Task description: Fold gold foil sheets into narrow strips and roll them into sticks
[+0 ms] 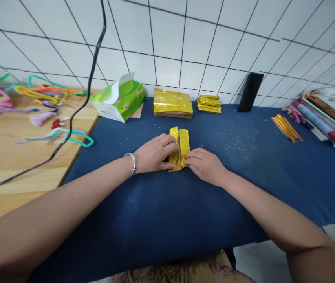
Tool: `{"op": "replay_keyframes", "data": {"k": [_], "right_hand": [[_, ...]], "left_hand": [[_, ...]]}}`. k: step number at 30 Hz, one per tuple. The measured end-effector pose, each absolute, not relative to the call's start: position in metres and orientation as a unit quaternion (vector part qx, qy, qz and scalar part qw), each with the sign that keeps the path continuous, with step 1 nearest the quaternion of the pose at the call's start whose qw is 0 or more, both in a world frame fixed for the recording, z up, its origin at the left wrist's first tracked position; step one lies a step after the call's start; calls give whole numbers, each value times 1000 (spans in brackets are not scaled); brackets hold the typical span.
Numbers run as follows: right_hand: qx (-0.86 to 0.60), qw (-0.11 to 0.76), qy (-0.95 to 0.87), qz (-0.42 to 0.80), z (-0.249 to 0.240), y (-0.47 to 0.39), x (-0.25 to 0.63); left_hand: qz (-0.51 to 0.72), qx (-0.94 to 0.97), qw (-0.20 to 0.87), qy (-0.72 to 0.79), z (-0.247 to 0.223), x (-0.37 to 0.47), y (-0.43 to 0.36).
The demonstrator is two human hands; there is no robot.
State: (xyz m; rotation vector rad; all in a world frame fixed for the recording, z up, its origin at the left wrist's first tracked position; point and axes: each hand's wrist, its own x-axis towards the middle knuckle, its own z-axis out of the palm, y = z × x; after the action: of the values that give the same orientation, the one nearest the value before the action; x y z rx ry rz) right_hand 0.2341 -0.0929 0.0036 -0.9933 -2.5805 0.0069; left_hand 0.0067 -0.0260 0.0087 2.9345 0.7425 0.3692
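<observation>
A gold foil sheet (184,142) lies on the blue cloth between my hands, its two sides folded inward so that a narrow gap runs down the middle. My left hand (158,154), with a silver bangle at the wrist, grips the sheet's left flap between thumb and fingers. The fingertips of my right hand (205,164) are pressed together on the lower right edge of the sheet. Beyond it sit a thick stack of gold sheets (173,103) and a small pile of folded gold strips (209,104).
A green tissue box (126,98) stands at the back left. Colourful fuzzy stems (52,92) and a black cable (89,84) are over the wooden surface (22,165). A black upright object (250,92), orange-gold strips (287,127) and books (322,122) are on the right.
</observation>
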Motion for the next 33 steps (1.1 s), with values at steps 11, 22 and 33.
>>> {"op": "replay_keyframes", "data": {"k": [11,22,33], "right_hand": [[-386,150,-908,60,7,-94,232],[-386,176,-902,82,8,-94,232],[-430,231,-861,145,8,-92,228]], "left_hand": [[72,965,165,191,26,2,-29],[1,970,61,235,50,5,-59],[31,957,29,285,43,8,-68]]}}
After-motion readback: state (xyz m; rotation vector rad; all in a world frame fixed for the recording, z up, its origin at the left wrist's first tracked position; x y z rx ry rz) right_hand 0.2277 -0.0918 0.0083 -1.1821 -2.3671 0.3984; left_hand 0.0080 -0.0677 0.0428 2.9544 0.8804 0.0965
